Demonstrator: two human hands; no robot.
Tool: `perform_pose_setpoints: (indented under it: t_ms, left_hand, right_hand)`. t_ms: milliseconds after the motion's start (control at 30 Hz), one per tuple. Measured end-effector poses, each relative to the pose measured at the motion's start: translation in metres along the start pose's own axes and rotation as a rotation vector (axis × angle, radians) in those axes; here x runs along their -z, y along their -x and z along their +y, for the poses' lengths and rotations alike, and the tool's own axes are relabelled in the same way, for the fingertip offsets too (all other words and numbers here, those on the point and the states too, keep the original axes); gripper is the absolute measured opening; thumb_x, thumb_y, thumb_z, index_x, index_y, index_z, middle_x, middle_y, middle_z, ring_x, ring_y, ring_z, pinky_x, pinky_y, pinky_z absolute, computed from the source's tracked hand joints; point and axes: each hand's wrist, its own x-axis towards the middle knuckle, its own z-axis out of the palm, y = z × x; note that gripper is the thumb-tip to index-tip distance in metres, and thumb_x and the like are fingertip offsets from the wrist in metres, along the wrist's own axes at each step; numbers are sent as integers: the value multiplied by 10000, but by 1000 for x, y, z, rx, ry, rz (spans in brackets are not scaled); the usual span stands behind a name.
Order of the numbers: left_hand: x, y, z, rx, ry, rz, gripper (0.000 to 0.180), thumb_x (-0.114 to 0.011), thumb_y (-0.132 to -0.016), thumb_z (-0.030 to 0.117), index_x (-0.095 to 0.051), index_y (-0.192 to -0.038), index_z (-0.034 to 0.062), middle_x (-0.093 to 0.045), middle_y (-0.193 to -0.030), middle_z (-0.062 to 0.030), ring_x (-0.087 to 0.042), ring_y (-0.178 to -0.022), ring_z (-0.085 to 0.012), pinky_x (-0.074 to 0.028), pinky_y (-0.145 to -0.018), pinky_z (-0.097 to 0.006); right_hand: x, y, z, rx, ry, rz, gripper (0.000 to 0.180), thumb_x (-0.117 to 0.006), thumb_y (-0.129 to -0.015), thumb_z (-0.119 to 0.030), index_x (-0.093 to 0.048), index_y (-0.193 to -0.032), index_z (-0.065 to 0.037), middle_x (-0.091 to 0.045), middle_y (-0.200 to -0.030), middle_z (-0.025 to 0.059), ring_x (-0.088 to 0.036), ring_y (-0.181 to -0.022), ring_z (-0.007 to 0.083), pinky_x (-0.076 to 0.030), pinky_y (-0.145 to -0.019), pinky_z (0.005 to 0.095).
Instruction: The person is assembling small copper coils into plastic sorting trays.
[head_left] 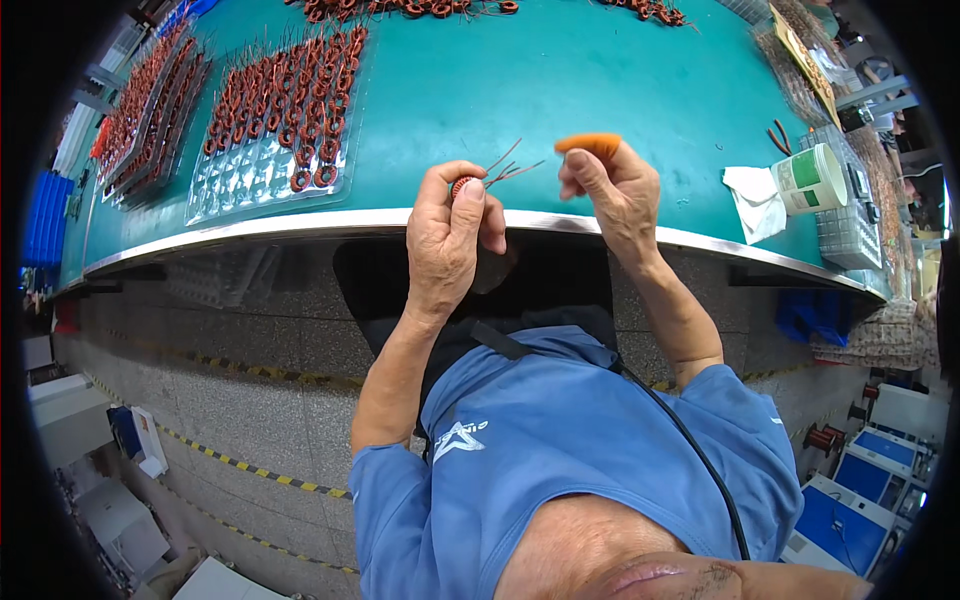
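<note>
Between the thumb and fingers of my left hand (446, 230), at the table's front edge, sits a small ring coil (461, 187) wound with red-brown wire. Several loose wire ends (509, 169) stick out from it to the right, fanned apart. My right hand (622, 195) is raised a short way to the right of them, closed round an orange tool (590, 144) with a curved, ridged handle. Its working end is hidden or blurred, so its exact kind does not show. The tool is apart from the wires.
On the green table (480, 90), a clear plastic tray (240, 180) carries rows of similar coils. Stacked trays of coils (150, 110) stand further left, and more coils (420, 8) lie at the back. To the right are a white-green tub (812, 180), a white cloth (752, 202) and pliers (779, 138).
</note>
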Motion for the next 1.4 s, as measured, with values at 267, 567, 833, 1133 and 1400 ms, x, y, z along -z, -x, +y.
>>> perform_pose_setpoints:
  t_ms: [267,567,833,1133,1400]
  left_hand:
    - [-2,-7,5,-86,-330,-168,251,-545,-963,139,-470,-1179,36,-584,-735,-77,-577,-620,-155,-465,-575,-297]
    - [3,-13,10,-491,-808,-130,248,-576,-932,92,-490,-1163,58,-636,-881,-190,-653,-800,-354,-501,-653,-392]
    - [11,-12,21,-142,-671,-322,261,-596,-924,119,-493,-1150,39,-643,-862,-186,-655,-768,-360,-513,-642,-391]
    - [1,-6,6,-103,-652,-168,287,-621,-924,171,-493,-1132,20,-626,-797,-132,-645,-653,-248,-502,-572,-338]
    - [7,-12,17,-247,-221,-3,325,-604,-947,182,-422,-1133,-13,-588,-749,-56,-582,-616,-107,-485,-566,-235]
  right_hand:
    - [-14,5,-4,-185,-169,-186,237,-643,-923,-214,-666,-947,21,-641,-732,49,-601,-578,93,-462,-519,208]
    - [-12,-3,2,-443,-475,-287,187,-654,-899,-180,-666,-929,5,-609,-704,35,-560,-557,85,-462,-508,205]
    - [-10,-1,11,-511,-570,-319,182,-675,-883,-181,-652,-912,-2,-604,-684,28,-543,-532,67,-451,-484,182]
    - [-17,-2,6,-490,-533,-256,181,-676,-875,-188,-648,-856,-10,-592,-659,19,-498,-511,61,-402,-490,187]
    - [-20,2,8,-468,-550,-131,193,-664,-877,-197,-642,-866,-5,-549,-624,7,-453,-484,60,-374,-462,188]
